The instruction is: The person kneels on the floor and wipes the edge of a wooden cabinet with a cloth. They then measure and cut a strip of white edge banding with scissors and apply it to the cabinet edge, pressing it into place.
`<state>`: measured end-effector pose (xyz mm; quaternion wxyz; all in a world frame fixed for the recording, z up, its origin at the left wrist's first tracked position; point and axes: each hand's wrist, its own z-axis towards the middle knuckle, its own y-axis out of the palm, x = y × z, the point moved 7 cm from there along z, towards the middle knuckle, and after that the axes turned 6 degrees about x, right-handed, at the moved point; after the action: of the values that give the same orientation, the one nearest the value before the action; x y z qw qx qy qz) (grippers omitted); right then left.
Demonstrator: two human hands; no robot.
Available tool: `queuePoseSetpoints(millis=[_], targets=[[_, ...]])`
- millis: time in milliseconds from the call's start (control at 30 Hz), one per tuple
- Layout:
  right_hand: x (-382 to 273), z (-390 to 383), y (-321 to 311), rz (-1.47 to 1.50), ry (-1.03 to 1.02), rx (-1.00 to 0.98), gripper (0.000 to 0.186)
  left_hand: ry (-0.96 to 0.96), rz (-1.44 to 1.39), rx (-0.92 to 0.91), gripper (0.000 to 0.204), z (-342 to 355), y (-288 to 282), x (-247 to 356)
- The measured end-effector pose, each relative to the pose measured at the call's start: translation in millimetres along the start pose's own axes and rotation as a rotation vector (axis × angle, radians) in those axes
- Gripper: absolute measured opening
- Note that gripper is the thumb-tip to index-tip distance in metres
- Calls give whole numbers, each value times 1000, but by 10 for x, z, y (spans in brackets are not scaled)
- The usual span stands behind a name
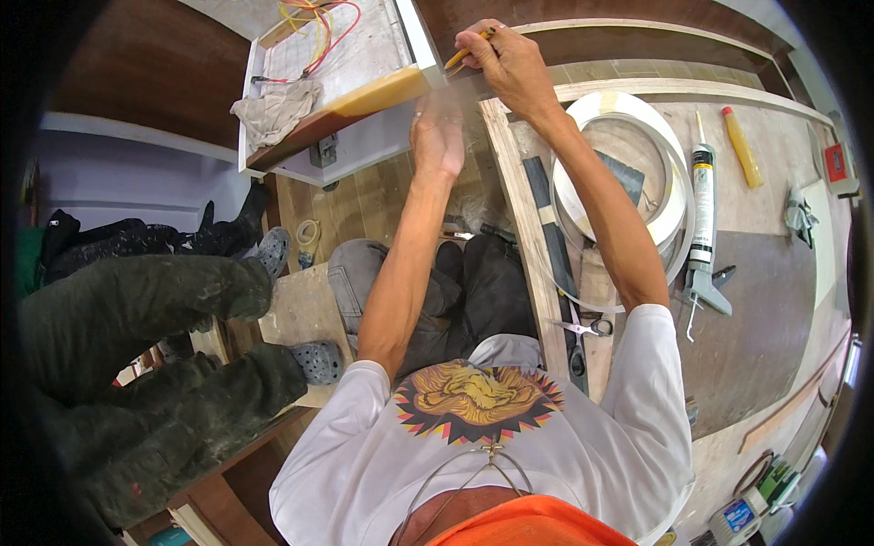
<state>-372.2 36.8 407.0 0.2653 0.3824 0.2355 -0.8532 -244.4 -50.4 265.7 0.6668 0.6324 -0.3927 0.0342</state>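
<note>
My right hand (510, 68) is closed around a slim yellow utility knife (469, 50), close to the corner of a white-edged cabinet panel (414, 41). Below that corner, my left hand (437, 136) reaches up with its fingers stretched out; their tips are blurred against the panel. A bare wood strip (364, 105), partly dark brown, runs along the near edge of the cabinet box. On top of the box lie a crumpled cloth (276, 114) and red and yellow wires (323, 41).
To my right, a wooden worktop (674, 86) carries a white coil of edge banding (678, 191), a caulking gun (702, 209), a yellow bottle (742, 146) and scissors (592, 327). Another person's legs (146, 300) extend in from the left. A tape roll (309, 233) sits near the floor.
</note>
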Motion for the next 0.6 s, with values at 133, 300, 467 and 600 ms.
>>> queuePoseSetpoints(millis=[133,300,467,600], targets=[[137,-22,78,-34,-15,-13,31,-3,30,-11,20,6,6,6],[133,-26,74,30,-70,65,38,-6,46,1,19,-12,9,-6],[33,-74,41,36,65,-46,38,-3,41,-32,20,13,-29,8],[8,-89,-60,104,57,26,38,9,25,-11,20,-2,7,-1]])
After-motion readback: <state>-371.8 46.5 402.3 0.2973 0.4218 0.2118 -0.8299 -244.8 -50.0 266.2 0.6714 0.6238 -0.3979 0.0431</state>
